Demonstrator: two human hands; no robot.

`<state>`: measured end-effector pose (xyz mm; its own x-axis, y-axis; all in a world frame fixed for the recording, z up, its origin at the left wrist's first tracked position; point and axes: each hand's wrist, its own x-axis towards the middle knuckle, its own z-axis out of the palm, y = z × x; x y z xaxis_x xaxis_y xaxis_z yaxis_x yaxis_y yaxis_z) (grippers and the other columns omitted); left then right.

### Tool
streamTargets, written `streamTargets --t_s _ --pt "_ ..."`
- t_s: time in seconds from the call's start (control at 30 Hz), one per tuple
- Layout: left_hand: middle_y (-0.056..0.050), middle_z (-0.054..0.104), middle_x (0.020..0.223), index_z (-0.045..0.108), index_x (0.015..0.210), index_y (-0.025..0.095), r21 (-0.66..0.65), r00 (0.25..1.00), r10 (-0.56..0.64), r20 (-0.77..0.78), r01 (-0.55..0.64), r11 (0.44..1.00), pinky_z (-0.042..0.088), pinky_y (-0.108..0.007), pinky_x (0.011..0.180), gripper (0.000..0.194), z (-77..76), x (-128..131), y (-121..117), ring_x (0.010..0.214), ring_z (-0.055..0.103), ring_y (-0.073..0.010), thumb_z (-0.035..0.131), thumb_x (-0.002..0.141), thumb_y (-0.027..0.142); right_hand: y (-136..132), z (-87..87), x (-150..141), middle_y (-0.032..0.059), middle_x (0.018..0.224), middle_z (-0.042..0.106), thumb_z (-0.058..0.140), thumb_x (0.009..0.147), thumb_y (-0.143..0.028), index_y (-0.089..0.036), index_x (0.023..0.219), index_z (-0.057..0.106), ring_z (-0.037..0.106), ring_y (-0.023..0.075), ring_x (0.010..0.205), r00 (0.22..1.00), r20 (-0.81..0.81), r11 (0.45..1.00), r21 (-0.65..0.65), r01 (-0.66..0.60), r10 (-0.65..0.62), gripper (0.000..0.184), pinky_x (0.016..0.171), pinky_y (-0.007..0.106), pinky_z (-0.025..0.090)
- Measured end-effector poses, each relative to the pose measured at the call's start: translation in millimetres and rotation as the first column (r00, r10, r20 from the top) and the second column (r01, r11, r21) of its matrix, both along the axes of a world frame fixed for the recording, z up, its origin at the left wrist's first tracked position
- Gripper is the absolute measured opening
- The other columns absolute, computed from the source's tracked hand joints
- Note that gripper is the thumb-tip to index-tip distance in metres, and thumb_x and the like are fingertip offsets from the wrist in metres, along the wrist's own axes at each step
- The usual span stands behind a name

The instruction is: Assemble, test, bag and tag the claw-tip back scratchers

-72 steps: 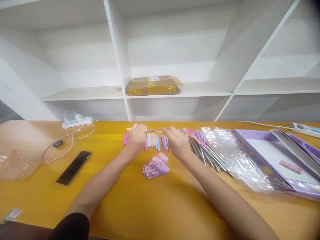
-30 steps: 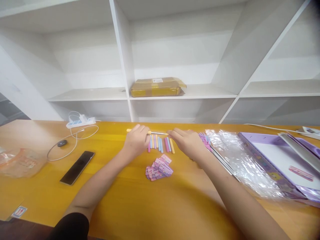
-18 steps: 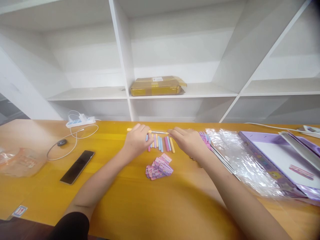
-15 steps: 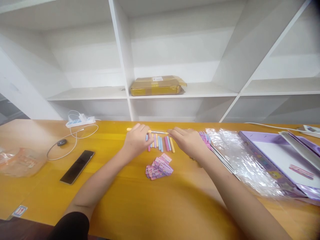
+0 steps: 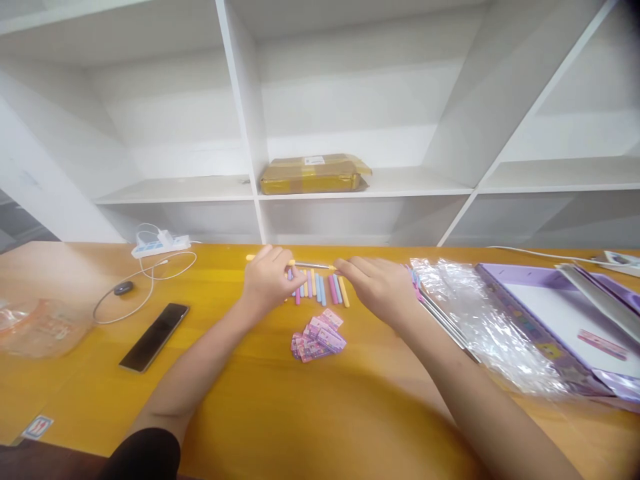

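Observation:
My left hand (image 5: 267, 277) is closed around the left part of a slim pen-like rod (image 5: 313, 265) with yellow ends and a silver middle. One yellow end pokes out to its left. With its fingers pinched, my right hand (image 5: 375, 283) grips the rod's other yellow end. The rod lies nearly level between both hands. Just below it, a row of short coloured sticks (image 5: 321, 290) in pink, blue, purple and yellow rests on the table, partly hidden by my left hand. Nearer to me is a pile of small pink and purple printed cards (image 5: 320, 337).
Beside my right forearm lie several silver rods (image 5: 445, 320), clear plastic wrappers (image 5: 495, 320) and a purple box (image 5: 540, 333). On the left are a phone (image 5: 155, 337), a power strip (image 5: 160, 247) with a cable and an orange bag (image 5: 43, 327). A taped carton (image 5: 313, 177) sits on the shelf.
My left hand has shifted slightly left with its end of the rod. The right hand stays almost in place, still gripping the other end. The view has tilted a little.

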<state>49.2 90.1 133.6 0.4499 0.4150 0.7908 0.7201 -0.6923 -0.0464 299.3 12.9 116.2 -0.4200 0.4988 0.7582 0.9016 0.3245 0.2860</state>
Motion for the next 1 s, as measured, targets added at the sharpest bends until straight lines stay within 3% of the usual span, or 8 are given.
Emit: streamTargets --t_s 0.1,0.17,0.33,0.43,0.5,0.57,0.73,1.0 --pt "-0.002 0.052 0.063 0.036 0.067 0.025 -0.02 0.999 0.045 0.003 -0.045 0.999 0.034 -0.034 0.061 0.026 11.2 -11.6 13.2 0.071 0.046 -0.0203 0.059 0.076 0.017 -1.3 5.6 9.0 0.0018 0.084 0.073 0.046 0.107 -0.01 -0.025 0.117 0.07 0.058 0.0148 0.074 0.999 -0.027 1.0 0.01 0.019 -0.019 0.031 0.068 0.032 0.032" --pt "-0.002 0.052 0.063 0.034 0.067 0.025 -0.031 0.996 0.089 0.002 -0.089 0.996 0.032 -0.035 0.062 0.027 24.5 -34.0 29.3 0.072 0.046 -0.0215 0.059 0.076 0.019 -2.7 13.7 29.3 0.0031 0.088 0.075 0.045 0.106 -0.009 -0.026 0.118 0.072 0.06 0.0156 0.076 0.998 -0.067 1.0 0.014 0.024 -0.023 0.034 0.07 0.032 0.034" --pt "-0.003 0.047 0.062 0.034 0.066 0.025 -0.032 0.96 0.272 0.066 -0.27 0.962 0.03 -0.037 0.066 0.027 63.1 -133.1 71.5 0.074 0.045 -0.0243 0.058 0.076 0.021 -14.6 42.3 133.1 0.01 0.092 0.077 0.048 0.11 -0.028 -0.024 0.106 0.078 0.063 0.0185 0.082 0.973 -0.22 0.993 0.08 0.085 -0.065 0.031 0.077 0.033 0.042" --pt "-0.004 0.044 0.06 0.032 0.064 0.026 -0.03 0.939 0.32 0.126 -0.319 0.947 0.03 -0.037 0.066 0.029 74.3 -173.9 79.2 0.074 0.044 -0.0255 0.059 0.074 0.021 -25.0 49.5 194.8 0.0145 0.087 0.077 0.046 0.109 -0.055 -0.024 0.092 0.08 0.062 0.0215 0.083 0.921 -0.324 0.957 0.113 0.267 -0.218 0.049 0.081 0.038 0.044" --pt "-0.004 0.044 0.061 0.032 0.064 0.026 -0.04 0.942 0.312 0.124 -0.309 0.95 0.03 -0.037 0.066 0.03 75.9 -178.6 77.0 0.075 0.044 -0.0261 0.06 0.074 0.021 -30.5 48.2 219.1 0.0154 0.087 0.078 0.045 0.107 -0.062 -0.025 0.089 0.079 0.063 0.0225 0.083 0.899 -0.363 0.941 0.135 0.311 -0.245 0.053 0.081 0.039 0.046" --pt "-0.004 0.045 0.061 0.033 0.065 0.026 -0.05 0.951 0.288 0.113 -0.284 0.957 0.031 -0.038 0.067 0.029 75.6 -170.4 72.4 0.077 0.045 -0.0263 0.059 0.076 0.021 -34.0 45.0 230.2 0.016 0.091 0.078 0.049 0.106 -0.056 -0.025 0.091 0.079 0.065 0.0229 0.084 0.893 -0.376 0.939 0.137 0.317 -0.247 0.046 0.08 0.038 0.048" --pt "-0.004 0.05 0.066 0.036 0.069 0.025 -0.076 0.969 0.238 0.074 -0.232 0.97 0.032 -0.038 0.069 0.024 75.1 -146.2 65.0 0.079 0.047 -0.0261 0.056 0.08 0.018 -39.3 42.2 234.3 0.0175 0.102 0.079 0.057 0.102 -0.039 -0.024 0.1 0.079 0.073 0.0256 0.095 0.86 -0.423 0.926 0.11 0.361 -0.285 0.027 0.079 0.037 0.05" --pt "-0.005 0.063 0.075 0.048 0.072 0.024 -0.104 0.976 0.212 0.058 -0.205 0.973 0.037 -0.039 0.075 0.02 73.3 -143.5 65.5 0.083 0.055 -0.0261 0.048 0.089 0.015 -48.2 50.6 233.9 0.0156 0.099 0.079 0.058 0.101 -0.047 -0.027 0.1 0.08 0.072 0.0265 0.094 0.816 -0.495 0.914 0.097 0.395 -0.3 0.029 0.076 0.039 0.049"
